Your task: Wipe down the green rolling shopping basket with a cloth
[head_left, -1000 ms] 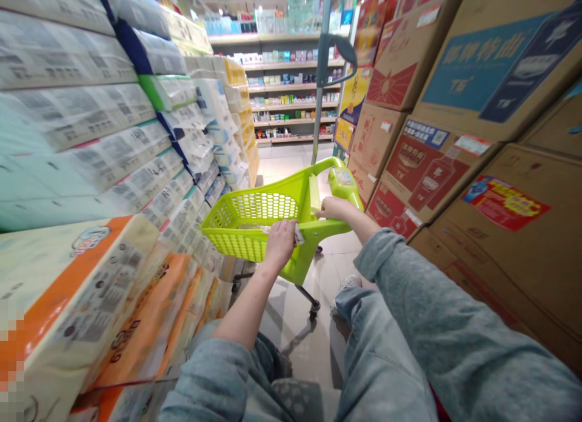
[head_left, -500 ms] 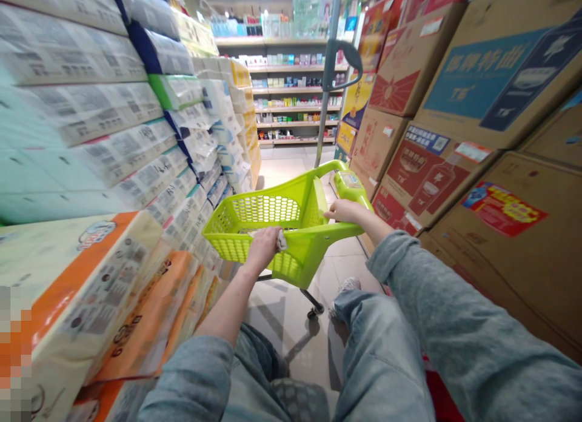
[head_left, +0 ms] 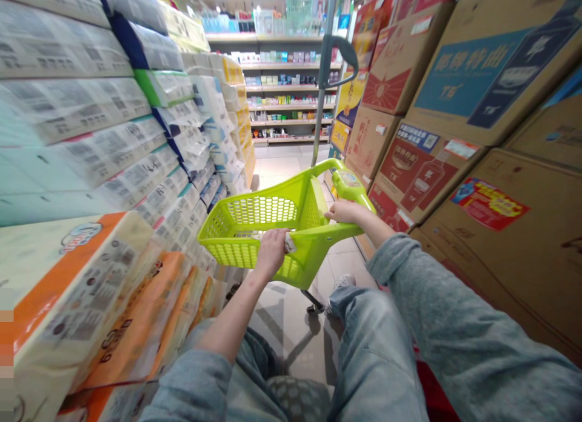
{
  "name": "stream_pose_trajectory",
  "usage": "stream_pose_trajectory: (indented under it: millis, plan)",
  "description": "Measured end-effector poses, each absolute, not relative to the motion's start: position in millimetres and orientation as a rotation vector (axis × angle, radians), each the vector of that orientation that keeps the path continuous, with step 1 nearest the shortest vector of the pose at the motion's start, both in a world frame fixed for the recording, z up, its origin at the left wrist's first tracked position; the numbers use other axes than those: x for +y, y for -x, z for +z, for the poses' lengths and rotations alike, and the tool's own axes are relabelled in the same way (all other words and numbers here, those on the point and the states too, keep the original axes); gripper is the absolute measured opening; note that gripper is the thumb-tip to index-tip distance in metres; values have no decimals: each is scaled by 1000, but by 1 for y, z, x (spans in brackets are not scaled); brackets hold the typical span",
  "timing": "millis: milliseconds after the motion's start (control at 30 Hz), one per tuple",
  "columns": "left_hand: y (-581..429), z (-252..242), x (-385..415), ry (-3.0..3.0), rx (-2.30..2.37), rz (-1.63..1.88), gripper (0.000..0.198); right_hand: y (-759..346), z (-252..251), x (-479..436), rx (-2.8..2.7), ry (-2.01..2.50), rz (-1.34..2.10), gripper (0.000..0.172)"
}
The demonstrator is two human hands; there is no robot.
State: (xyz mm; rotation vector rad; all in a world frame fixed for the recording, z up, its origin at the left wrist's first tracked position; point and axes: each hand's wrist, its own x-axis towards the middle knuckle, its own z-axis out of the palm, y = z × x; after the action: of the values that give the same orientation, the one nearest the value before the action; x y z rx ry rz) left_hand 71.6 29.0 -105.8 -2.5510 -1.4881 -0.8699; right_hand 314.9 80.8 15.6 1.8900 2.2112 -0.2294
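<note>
A lime-green shopping cart [head_left: 313, 252] with a perforated basket stands in front of my knees, on a dark metal leg with a caster. My left hand [head_left: 271, 252] is closed on a crumpled white wipe [head_left: 290, 243], pressed to the basket's near rim. Part of the wipe is hidden under the fingers. My right hand [head_left: 343, 211] grips the cart at the upper edge of its back panel, near the handle end; its fingertips curl over the edge. A tall grey pole with a dark looped grip [head_left: 326, 64] rises behind the cart.
Stacked packs of tissue paper [head_left: 91, 100] line the left, with orange-and-cream packs [head_left: 131, 325] close to my left arm. Cardboard cartons [head_left: 473, 210] are piled on the right. Beyond a strip of tiled floor [head_left: 282, 158], shelves of small goods [head_left: 291, 88] stand across the far end.
My left hand has slid a little to the right along the near rim, with the wipe in it. My right hand keeps its place on the cart. The view has shifted slightly.
</note>
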Motion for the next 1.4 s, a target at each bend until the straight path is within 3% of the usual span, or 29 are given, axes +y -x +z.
stream_pose_trajectory:
  millis: [200,533,833,1000,1133,1400]
  plan:
    - [-84,-98,28,2703,-1355,-890,41,-325,15,80,2231,-1895,-266,44]
    - [31,-129,32,2425,-1614,-788,36,-331,14,77,2234,-1904,-299,43]
    - [-22,-148,8,2094,-1807,-1483,51,-315,16,70,2233,-1879,-216,45]
    - [-61,-150,-24,1905,-1816,-1856,43,-315,16,70,2226,-1875,-188,46]
    - [-92,-162,-32,1972,-1892,-2017,36,-312,17,66,2243,-1878,-166,47]
    - [-146,-195,-41,2277,-1995,-2058,48,-302,19,60,2266,-1874,-102,48]
